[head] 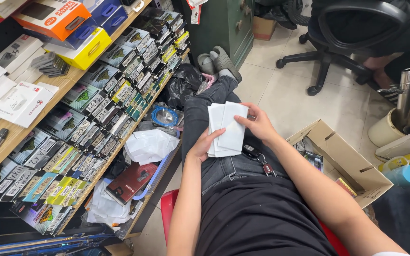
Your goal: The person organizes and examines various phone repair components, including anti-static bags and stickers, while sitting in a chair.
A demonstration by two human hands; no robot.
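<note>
- White flat packets (226, 128): thin, rectangular, plain; at least three fanned in a stack over the lap.
- Left hand (204, 144) cups the stack from below, fingers curled on its lower edge.
- Right hand (260, 124) pinches the top packet's right edge.
- Beyond the stack: one open cardboard box (352, 163), one office chair (342, 38).

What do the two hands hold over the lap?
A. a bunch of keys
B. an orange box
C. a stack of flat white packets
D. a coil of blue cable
C: the left hand supports a stack of flat white packets from below, and the right hand grips its upper edge.
</note>
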